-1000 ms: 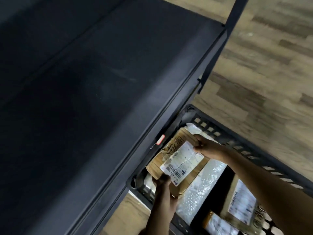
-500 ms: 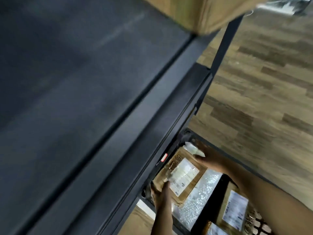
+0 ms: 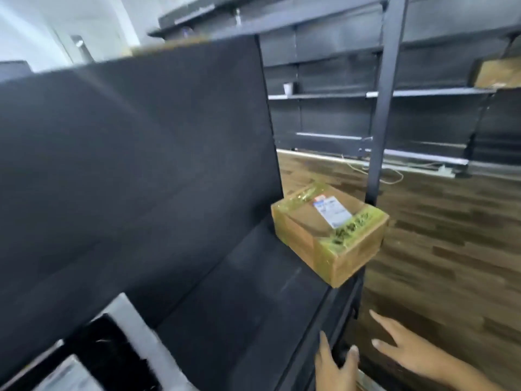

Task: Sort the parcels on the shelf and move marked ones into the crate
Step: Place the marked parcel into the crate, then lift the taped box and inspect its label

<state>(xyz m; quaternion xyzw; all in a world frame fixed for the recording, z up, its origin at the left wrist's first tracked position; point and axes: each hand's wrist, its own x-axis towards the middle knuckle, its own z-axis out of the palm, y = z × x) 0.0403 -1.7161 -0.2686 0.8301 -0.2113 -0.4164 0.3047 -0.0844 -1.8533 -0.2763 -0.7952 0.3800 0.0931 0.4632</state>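
Hovering by the shelf (image 3: 239,292) front edge, left hand (image 3: 335,362) and right hand (image 3: 403,351) both loose-fingered, holding nothing; taped cardboard parcel (image 3: 304,235) with white label (image 3: 329,211) sits at shelf end.

Single head-worn view, close beside the shelf (image 3: 253,292), forward and slightly downward

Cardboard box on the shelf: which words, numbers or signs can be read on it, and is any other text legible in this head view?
White shipping label on top of the cardboard box: dark print and a red patch, too blurred to read.
Yellow tape across the box: dark printed marks, too blurred to read.
Elsewhere: no text that can be read.
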